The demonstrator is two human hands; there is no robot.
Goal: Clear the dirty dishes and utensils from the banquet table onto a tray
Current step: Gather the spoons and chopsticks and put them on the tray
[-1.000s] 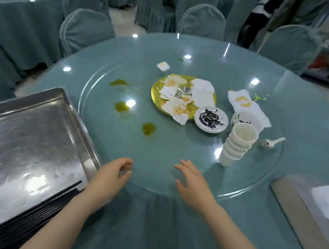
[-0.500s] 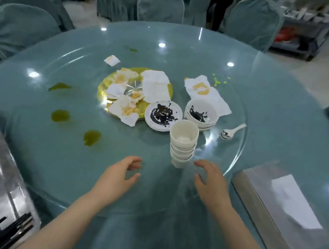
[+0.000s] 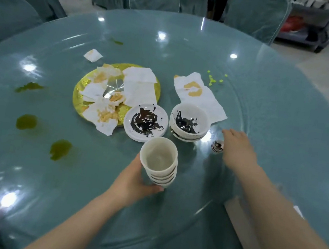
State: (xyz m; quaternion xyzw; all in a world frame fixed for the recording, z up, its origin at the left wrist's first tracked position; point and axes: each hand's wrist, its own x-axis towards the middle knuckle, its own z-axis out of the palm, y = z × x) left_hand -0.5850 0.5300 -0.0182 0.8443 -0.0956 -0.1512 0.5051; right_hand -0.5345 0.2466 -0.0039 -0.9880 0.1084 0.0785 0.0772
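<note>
Stacked white ceramic cups (image 3: pixel 159 162), lower centre of the frame on the round glass turntable (image 3: pixel 31 168), gripped by the left hand (image 3: pixel 135 182), fingers curled round the stack. Right hand (image 3: pixel 238 148), centre right, fingers extended over a small white spoon (image 3: pixel 217 146). Sauce-smeared white saucer (image 3: pixel 145 122) and stacked white bowls (image 3: pixel 189 123) just above the cups.

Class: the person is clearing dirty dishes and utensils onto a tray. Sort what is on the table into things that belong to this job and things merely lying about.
Belongs to the job:
stack of white cups, gripped by the left hand
sauce-smeared white saucer
stacked white bowls
white spoon, by the right hand
round gold plate

Lying about:
stained paper napkins
green spills
</note>
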